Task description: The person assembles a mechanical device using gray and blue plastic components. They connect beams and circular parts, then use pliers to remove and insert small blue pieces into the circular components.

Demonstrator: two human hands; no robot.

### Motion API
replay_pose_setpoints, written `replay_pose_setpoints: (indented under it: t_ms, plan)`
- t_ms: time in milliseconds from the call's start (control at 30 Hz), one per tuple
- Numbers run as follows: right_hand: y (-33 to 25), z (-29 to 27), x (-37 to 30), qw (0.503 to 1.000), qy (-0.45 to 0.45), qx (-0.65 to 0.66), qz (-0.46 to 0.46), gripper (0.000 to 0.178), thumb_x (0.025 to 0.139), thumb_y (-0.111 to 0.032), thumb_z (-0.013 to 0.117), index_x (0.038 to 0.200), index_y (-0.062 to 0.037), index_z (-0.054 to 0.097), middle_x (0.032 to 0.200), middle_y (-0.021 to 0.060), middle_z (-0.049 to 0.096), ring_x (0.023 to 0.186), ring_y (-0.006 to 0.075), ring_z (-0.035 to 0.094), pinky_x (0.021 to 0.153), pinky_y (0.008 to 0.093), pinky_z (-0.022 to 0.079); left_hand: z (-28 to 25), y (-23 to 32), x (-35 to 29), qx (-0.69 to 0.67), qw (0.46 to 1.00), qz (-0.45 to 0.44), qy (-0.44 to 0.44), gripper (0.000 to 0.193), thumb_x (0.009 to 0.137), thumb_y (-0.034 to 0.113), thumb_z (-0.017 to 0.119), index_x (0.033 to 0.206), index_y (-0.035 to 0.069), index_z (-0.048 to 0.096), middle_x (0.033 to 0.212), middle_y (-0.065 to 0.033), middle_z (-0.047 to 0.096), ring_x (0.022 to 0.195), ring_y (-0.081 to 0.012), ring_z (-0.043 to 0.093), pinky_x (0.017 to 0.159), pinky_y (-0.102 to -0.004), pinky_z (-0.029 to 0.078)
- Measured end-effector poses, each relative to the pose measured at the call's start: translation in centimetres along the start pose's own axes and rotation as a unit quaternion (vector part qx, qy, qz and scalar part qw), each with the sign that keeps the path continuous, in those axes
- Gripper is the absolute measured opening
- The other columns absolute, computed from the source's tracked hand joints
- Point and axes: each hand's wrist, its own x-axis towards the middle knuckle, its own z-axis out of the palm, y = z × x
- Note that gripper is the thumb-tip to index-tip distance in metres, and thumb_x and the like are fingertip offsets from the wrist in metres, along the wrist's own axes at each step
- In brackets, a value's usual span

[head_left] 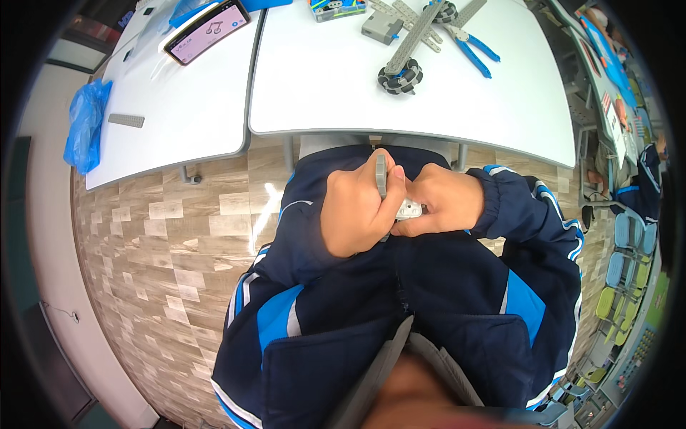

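Close in front of my body, my two hands meet over my lap. My left hand (355, 209) is closed round a grey plastic building beam (381, 174), whose end sticks up past the thumb. My right hand (441, 199) is closed on a small whitish plastic piece with holes (409, 209), pressed up against the beam hand. Fingers cover most of both parts, so I cannot tell whether they are joined.
On the white table ahead lie black-and-grey wheels (401, 76) with grey beams, a grey box-shaped block (381, 28), blue-handled pliers (473, 53) and a parts box (337, 8). At left are a phone (207, 30), a loose grey beam (126, 120) and a blue plastic bag (87, 127).
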Motion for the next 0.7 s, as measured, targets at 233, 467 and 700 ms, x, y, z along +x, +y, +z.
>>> replay_pose_setpoints:
  t_ms: [233, 467, 700]
  plan:
    - [-0.5, 0.6, 1.7, 0.997, 0.075, 0.006, -0.011, 0.041, 0.084, -0.035, 0.073, 0.098, 0.0031, 0.066, 0.069, 0.0227, 0.064, 0.061, 0.039, 0.065, 0.06, 0.0413, 0.053, -0.4, -0.5, 1.1, 0.036, 0.998, -0.035, 0.037, 0.025, 0.095, 0.019, 0.065, 0.101, -0.003, 0.055, 0.074, -0.0183, 0.067, 0.062, -0.0297, 0.069, 0.056, -0.035, 0.053]
    - [2.9, -4.5, -4.8, 0.927, 0.331, 0.175, 0.034, 0.03, 0.091, -0.029, 0.071, 0.11, -0.0065, 0.067, 0.065, 0.0026, 0.062, 0.048, 0.0056, 0.054, 0.041, 0.0215, 0.04, -1.8, -2.2, 3.9, -0.158, 0.986, 0.031, 0.031, 0.048, 0.106, 0.041, 0.045, 0.124, -0.003, 0.051, 0.123, -0.0217, 0.065, 0.112, -0.0263, 0.066, 0.099, -0.0372, 0.049]
    - [14.3, -15.0, -12.5, 0.795, 0.486, 0.345, 0.111, 0.043, 0.097, -0.048, 0.059, 0.072, -0.0138, 0.053, 0.049, -0.0091, 0.036, 0.036, 0.001, 0.026, 0.035, 0.0201, 0.014, 2.0, -7.3, 10.0, 0.171, 0.972, 0.136, 0.082, 0.06, 0.085, 0.025, 0.077, 0.133, 0.0, 0.05, 0.136, -0.0271, 0.051, 0.122, -0.0432, 0.052, 0.101, -0.0433, 0.045]
